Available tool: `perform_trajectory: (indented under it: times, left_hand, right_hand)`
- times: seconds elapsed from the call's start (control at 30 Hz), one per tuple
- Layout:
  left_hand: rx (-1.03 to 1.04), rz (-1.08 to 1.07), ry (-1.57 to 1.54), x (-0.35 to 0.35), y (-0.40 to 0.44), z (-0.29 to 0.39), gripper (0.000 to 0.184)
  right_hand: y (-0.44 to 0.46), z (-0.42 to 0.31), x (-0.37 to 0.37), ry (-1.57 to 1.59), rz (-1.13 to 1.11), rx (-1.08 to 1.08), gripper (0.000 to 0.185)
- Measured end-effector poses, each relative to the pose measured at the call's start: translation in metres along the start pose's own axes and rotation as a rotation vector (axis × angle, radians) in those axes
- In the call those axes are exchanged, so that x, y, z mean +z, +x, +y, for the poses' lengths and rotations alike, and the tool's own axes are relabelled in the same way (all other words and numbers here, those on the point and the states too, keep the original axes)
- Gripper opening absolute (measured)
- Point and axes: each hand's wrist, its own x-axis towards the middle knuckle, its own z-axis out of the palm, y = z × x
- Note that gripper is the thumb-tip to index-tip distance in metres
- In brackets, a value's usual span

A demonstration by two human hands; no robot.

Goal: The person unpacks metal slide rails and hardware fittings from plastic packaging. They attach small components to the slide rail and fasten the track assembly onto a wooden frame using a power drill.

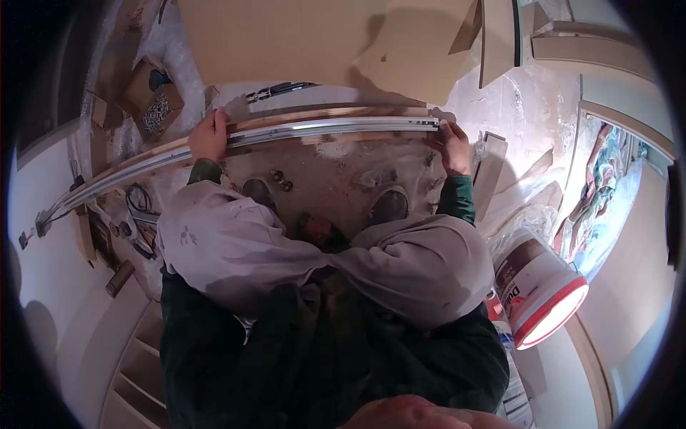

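Observation:
A long silvery metal rail [307, 129] runs across in front of me, from the far left to just above my right knee. Behind it, along its length, lies a wooden strip [336, 113]. My left hand [208, 137] is closed round the rail left of the middle, thumb pointing up. At the right end, my right hand [453, 146] grips the rail's tip, where small holes or fittings show. The rail's left end has a dark fitting [41, 227] near the wall. Whether the wooden strip is fixed to the rail I cannot tell.
A large cardboard sheet [286, 43] lies ahead. To the left is an open box of screws [157, 111], with a mallet [119, 279] lower down. A white bucket with a red rim [550, 311] lies tilted at my right. Plastic sheeting [550, 107] covers the floor.

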Motion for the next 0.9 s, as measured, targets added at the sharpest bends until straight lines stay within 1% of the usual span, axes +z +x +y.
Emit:
perform_trajectory:
  times: [0.13,0.2,0.23,0.3,0.33,0.37,0.43,0.47,0.5,0.57,0.63,0.67,0.73,0.77,0.8,0.87,0.9]
  left_hand:
    - [-0.019,0.003,0.008,-0.002,-0.003,0.006,0.044]
    - [0.027,0.040,0.017,-0.002,-0.003,0.007,0.044]
    - [0.010,0.032,0.034,-0.003,-0.004,0.007,0.044]
    - [-0.010,0.007,0.027,-0.004,-0.002,0.004,0.044]
    - [0.001,0.017,0.008,-0.003,-0.002,0.003,0.044]
    - [-0.001,0.017,0.006,-0.004,-0.002,0.003,0.044]
    - [-0.002,0.021,0.021,-0.003,-0.002,0.005,0.045]
    - [0.001,0.021,0.013,-0.002,-0.002,0.005,0.045]
    - [0.003,0.019,0.020,-0.003,-0.001,0.004,0.045]
    - [0.010,0.015,0.027,-0.003,-0.001,0.005,0.045]
    - [-0.001,0.001,0.022,-0.003,-0.002,0.004,0.045]
    - [-0.002,0.000,0.022,-0.002,-0.002,0.003,0.045]
    - [0.003,0.008,0.014,0.001,0.000,-0.002,0.045]
    - [-0.001,0.004,0.024,-0.001,0.000,-0.002,0.045]
    - [-0.004,0.003,0.032,-0.001,0.000,0.000,0.044]
    - [-0.018,0.003,0.050,-0.001,0.000,0.000,0.044]
    - [-0.015,0.003,0.038,-0.001,0.000,-0.001,0.045]
  right_hand:
    - [0.012,0.005,-0.013,0.023,0.039,0.012,0.021]
    - [0.016,0.003,-0.017,-0.022,0.038,0.000,0.021]
    - [0.012,0.000,-0.017,-0.038,0.033,-0.001,0.022]
    - [0.015,0.001,-0.019,-0.019,0.064,-0.016,0.024]
    - [0.011,-0.006,-0.015,0.058,0.045,0.022,0.027]
    - [0.016,-0.002,-0.017,0.056,0.044,0.021,0.027]
    - [0.017,-0.001,-0.020,0.037,-0.161,0.130,0.028]
    - [0.008,-0.005,-0.006,-0.025,-0.022,0.116,0.027]
    - [0.013,-0.002,-0.010,-0.028,-0.018,0.110,0.027]
    - [0.021,0.006,-0.019,0.114,-0.096,0.033,0.025]
    - [0.022,-0.001,-0.040,0.216,0.046,-0.016,0.025]
    - [0.023,-0.006,-0.056,0.235,0.087,-0.003,0.027]
    - [0.017,-0.018,-0.078,0.109,0.144,-0.023,0.027]
    - [0.014,-0.020,-0.081,0.094,0.123,-0.053,0.025]
    - [0.014,-0.020,-0.080,0.098,0.118,-0.043,0.025]
    - [0.008,-0.023,-0.072,-0.017,0.114,0.007,0.023]
    - [0.015,-0.015,-0.077,-0.011,0.093,0.010,0.024]
